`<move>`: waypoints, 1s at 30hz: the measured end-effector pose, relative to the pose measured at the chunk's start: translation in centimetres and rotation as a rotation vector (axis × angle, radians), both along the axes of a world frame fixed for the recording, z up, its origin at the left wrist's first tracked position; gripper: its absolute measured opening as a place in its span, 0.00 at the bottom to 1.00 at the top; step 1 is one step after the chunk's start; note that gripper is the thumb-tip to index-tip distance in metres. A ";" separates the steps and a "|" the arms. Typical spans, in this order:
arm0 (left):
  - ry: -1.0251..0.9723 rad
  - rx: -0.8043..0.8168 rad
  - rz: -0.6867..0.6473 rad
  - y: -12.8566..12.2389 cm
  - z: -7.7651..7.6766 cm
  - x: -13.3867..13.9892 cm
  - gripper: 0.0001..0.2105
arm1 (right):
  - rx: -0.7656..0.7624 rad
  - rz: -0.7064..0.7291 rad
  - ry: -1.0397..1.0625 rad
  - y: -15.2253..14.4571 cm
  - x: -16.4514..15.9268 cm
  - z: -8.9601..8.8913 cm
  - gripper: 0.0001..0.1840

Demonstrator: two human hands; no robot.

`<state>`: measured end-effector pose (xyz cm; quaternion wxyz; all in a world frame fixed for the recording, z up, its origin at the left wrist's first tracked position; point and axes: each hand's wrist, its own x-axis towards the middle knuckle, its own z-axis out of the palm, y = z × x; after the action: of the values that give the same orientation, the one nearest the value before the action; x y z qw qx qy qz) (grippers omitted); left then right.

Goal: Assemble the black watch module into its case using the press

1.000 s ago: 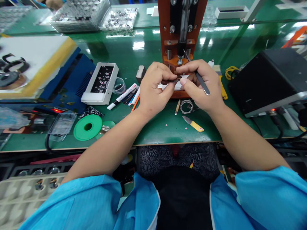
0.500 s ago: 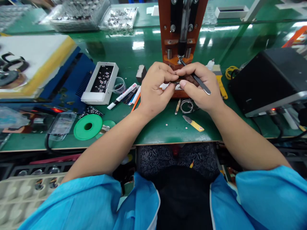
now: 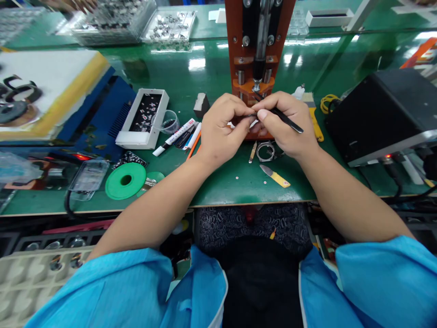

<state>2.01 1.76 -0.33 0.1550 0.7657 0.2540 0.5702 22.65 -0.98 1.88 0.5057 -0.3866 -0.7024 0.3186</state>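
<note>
While tweezers (image 3: 287, 121) are gripped by the right hand (image 3: 295, 138), a small dark part (image 3: 251, 115) pinched by the left hand (image 3: 221, 130) is mostly hidden.

On our glossy green worktop (image 3: 221, 193) we see a flat, round green spool (image 3: 114, 182) and, beyond it, a white rectangular box (image 3: 133, 140) with small scattered pieces (image 3: 149, 109) inside, a clear round cup (image 3: 175, 124) by its right side. Farther right we find a pointed yellow-handled knife (image 3: 278, 178), a flat yellow-handled brush (image 3: 318, 130) and a boxy black device (image 3: 385, 109) showing a red light (image 3: 388, 156).
</note>
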 end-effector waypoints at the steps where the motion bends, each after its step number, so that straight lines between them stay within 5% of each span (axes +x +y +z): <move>1: -0.002 -0.020 0.007 -0.1 0.1 0.1 0.03 | -0.015 -0.012 -0.024 0.0 0.0 -0.1 0.24; 8: 0.200 -0.211 0.113 -1.6 1.7 0.8 0.07 | 0.040 0.029 0.112 0.0 0.5 -1.0 0.11; 16: 0.398 -0.271 0.147 -1.6 3.1 0.8 0.09 | 0.337 -0.295 -0.454 -0.5 1.6 -0.4 0.15; 25: 0.476 -0.287 0.150 -1.4 2.7 0.6 0.09 | 0.494 -0.307 -0.622 -0.1 1.2 -0.8 0.22; 30: 0.457 -0.322 0.146 -1.0 2.3 0.6 0.10 | 0.493 -0.250 -0.591 0.5 1.3 -1.1 0.15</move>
<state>2.60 0.79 1.94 0.1718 0.8195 0.4243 0.3447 23.93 -0.51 0.82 0.3944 -0.4110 -0.8205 -0.0482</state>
